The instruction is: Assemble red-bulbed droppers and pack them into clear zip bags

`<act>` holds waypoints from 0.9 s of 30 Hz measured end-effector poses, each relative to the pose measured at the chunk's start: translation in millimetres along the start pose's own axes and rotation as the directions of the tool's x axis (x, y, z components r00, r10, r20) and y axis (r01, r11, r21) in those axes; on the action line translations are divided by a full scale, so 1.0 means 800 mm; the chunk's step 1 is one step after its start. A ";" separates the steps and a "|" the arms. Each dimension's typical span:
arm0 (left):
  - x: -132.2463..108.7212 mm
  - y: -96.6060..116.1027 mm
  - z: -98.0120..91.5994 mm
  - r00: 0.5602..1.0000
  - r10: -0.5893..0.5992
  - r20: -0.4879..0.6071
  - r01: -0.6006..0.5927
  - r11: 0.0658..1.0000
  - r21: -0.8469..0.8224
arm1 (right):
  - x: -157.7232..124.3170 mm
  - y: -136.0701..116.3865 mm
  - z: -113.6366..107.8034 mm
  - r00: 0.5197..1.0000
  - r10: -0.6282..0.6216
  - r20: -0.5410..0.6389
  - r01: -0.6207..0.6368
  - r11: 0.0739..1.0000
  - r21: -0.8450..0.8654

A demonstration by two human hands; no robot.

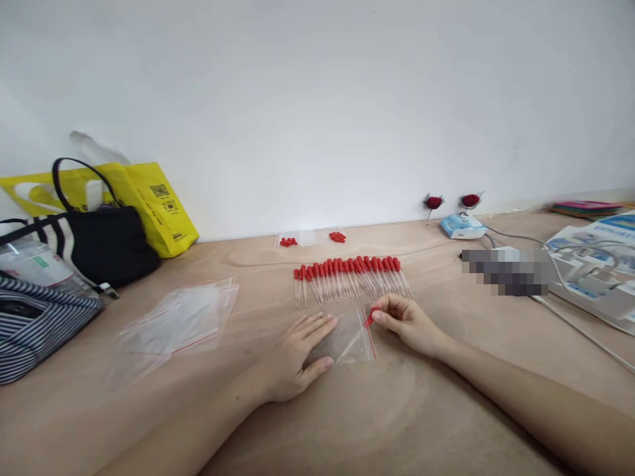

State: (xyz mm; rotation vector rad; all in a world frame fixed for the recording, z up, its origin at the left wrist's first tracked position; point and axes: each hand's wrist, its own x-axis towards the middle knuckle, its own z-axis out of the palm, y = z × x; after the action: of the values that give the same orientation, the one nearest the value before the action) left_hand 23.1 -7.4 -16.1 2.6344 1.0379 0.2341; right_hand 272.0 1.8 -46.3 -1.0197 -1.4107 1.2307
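Observation:
A clear zip bag [347,330] with a red line along its right end lies flat on the table before me. Spread over its left end, my left hand [302,354] presses it down with fingers apart. My right hand [404,322] pinches the red rubber bulb of a dropper [371,316] at the bag's right end. The dropper's clear tube slants down to the left within the bag's outline. Just beyond the bag, several red-topped droppers [347,270] lie side by side in a row, bulbs toward the wall.
More clear bags [183,317] are stacked at left. Near the wall lies a bag with red bulbs [288,242]. A yellow bag [163,218] and black bag [109,244] stand far left. At right are a tissue pack [464,227], artificial roses [470,200], a blurred item and cables.

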 end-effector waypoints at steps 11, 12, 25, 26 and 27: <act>-0.001 -0.001 0.002 1.000 0.011 -0.007 -0.012 1.000 -0.028 | 0.002 0.000 -0.007 1.000 -0.002 0.026 0.005 0.993 -0.119; 0.000 -0.001 0.003 1.000 0.008 -0.012 -0.008 1.000 -0.026 | 0.000 0.001 -0.001 0.998 -0.001 0.061 0.008 0.993 -0.116; -0.010 -0.005 -0.006 1.000 0.018 0.007 -0.018 0.999 -0.032 | 0.007 0.012 0.004 0.961 -0.091 0.262 0.186 0.911 -0.368; -0.012 -0.007 -0.006 1.000 0.020 0.016 -0.020 0.999 -0.038 | 0.007 0.012 0.003 0.961 -0.096 0.261 0.195 0.901 -0.388; -0.014 -0.009 -0.006 0.999 0.022 0.026 -0.021 0.999 -0.043 | 0.006 0.011 0.003 0.962 -0.105 0.253 0.207 0.885 -0.416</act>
State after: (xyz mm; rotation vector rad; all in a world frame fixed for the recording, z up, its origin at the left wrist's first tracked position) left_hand 9.1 -9.0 -14.1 2.6041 0.9855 0.2225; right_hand 268.3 7.5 -54.2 -1.0604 -1.9724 0.9459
